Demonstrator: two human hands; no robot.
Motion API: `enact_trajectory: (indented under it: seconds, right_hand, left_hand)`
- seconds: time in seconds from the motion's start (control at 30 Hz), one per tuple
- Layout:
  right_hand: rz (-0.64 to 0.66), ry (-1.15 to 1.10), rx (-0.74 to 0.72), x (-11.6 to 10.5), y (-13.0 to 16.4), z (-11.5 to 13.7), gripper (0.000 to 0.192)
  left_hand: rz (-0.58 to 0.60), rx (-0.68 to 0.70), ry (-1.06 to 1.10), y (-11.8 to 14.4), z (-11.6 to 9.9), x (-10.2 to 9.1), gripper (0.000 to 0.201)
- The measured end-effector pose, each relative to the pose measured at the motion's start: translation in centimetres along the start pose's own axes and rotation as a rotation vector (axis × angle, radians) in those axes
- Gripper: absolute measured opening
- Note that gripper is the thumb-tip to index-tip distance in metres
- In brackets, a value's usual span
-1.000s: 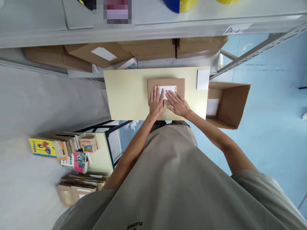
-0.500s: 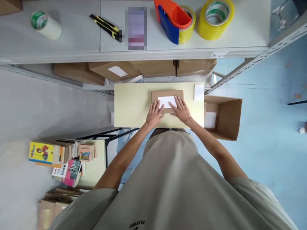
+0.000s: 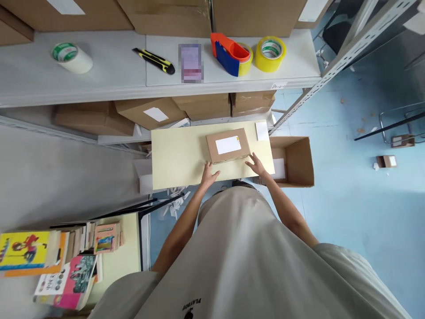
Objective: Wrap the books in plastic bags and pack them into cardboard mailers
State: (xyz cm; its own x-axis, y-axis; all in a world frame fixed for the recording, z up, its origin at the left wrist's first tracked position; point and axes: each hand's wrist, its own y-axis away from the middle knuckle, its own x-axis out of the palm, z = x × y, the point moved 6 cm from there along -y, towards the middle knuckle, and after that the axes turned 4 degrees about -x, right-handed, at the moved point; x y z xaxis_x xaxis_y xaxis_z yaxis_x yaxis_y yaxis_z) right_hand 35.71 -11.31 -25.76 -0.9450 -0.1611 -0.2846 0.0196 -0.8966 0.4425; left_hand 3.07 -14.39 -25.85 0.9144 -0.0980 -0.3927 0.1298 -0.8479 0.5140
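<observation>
A flat brown cardboard box lies on the pale yellow tabletop in front of me. On its top is a white label with a small yellow mark at one corner. My left hand is at the box's near left corner, fingers apart, holding nothing. By the near right corner my right hand has its fingers spread, also holding nothing. Whether the fingertips touch the box is hard to tell. A stack of white paper lies at the table's far right corner.
Above the table, a grey shelf bears a white tape roll, a box cutter, a tape dispenser and yellow tape. An open carton stands at right. Books are piled at lower left.
Both hands have come off the label and drawn back to the box's near corners. The box now sits slightly turned, its label uncovered. My view has tilted up, showing more boxes on the shelf.
</observation>
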Motion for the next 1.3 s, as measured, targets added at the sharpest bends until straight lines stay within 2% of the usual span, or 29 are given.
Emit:
enact_trajectory:
  seconds: [0.1, 0.23, 0.33, 0.53, 0.6, 0.73, 0.87, 1.0, 1.07, 1.13, 1.2, 1.3]
  right_hand:
    - [-0.053, -0.026, -0.074, -0.2, 1.3, 1.2, 0.136]
    - [-0.153, -0.015, -0.216, -2.3, 3.7, 3.5, 0.129]
    - [-0.181, -0.050, -0.210, -3.6, 5.7, 3.9, 0.129]
    - [-0.243, -0.200, -0.138, -3.6, 9.4, 1.6, 0.127]
    - [-0.247, -0.246, -0.120, -3.4, 10.1, 0.6, 0.121]
    - [-0.261, -0.335, -0.079, -3.5, 10.2, -1.1, 0.116]
    - [-0.196, -0.441, -0.059, -3.0, 9.7, -1.7, 0.111]
    - [-0.133, -0.529, -0.052, -3.6, 9.4, -1.7, 0.110]
    - [-0.153, -0.567, -0.027, -5.6, 9.6, -2.2, 0.106]
    - [-0.201, -0.612, 0.015, -9.0, 10.2, -3.4, 0.096]
    - [-0.275, -0.649, 0.060, -13.4, 11.1, -5.3, 0.084]
    - [-0.442, -0.664, 0.125, -20.9, 13.2, -9.5, 0.072]
  left_hand:
    - [-0.011, 0.051, 0.042, 0.4, -0.5, -0.3, 0.117]
    - [-0.066, 0.198, 0.135, 1.4, -2.2, -1.6, 0.105]
    - [-0.030, 0.231, 0.207, 2.2, -2.7, -1.6, 0.100]
    - [0.097, 0.105, 0.219, 5.1, -0.7, 0.4, 0.086]
    - [0.073, 0.074, 0.206, 6.1, 0.0, 0.7, 0.083]
    - [-0.059, -0.033, 0.192, 7.3, 0.6, 0.5, 0.074]
    - [-0.110, -0.027, 0.219, 7.5, -1.1, 0.2, 0.054]
    - [-0.192, -0.031, 0.172, 7.2, -4.2, 0.6, 0.040]
    - [-0.205, -0.008, 0.129, 7.1, -6.7, 1.9, 0.041]
    - [-0.178, 0.057, 0.064, 7.1, -10.1, 4.5, 0.047]
    - [-0.109, 0.157, -0.039, 7.2, -14.2, 8.2, 0.053]
    - [0.060, 0.334, -0.234, 7.1, -20.2, 15.8, 0.058]
